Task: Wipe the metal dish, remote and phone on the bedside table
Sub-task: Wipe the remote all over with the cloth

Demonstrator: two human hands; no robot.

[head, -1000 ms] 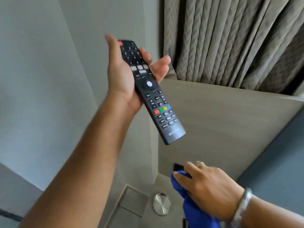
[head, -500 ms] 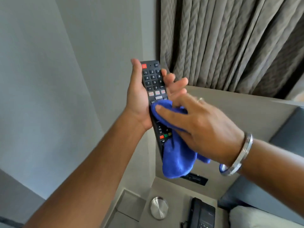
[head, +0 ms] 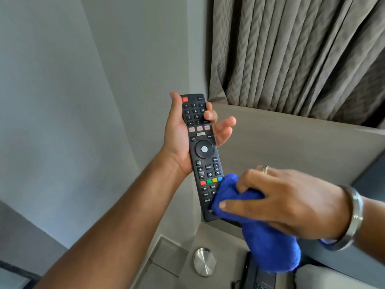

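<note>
A long black remote (head: 201, 147) with coloured buttons is held upright in the air, button side towards me, in my left hand (head: 181, 136). My right hand (head: 283, 199) grips a bunched blue cloth (head: 260, 232) and presses it on the remote's lower right end. Below, on the bedside table (head: 216, 238), lies the round brushed metal dish (head: 204, 261). To its right the black phone (head: 260, 278) shows only partly beneath the hanging cloth.
A grey wall fills the left. A wooden headboard panel (head: 291, 147) stands behind the table, with brown pleated curtains (head: 291, 51) above it. A pale pillow corner (head: 325, 278) lies at the bottom right.
My right hand has slid the blue cloth from the remote's middle down to its lower end, uncovering the middle buttons. The left hand has lowered the remote slightly.
</note>
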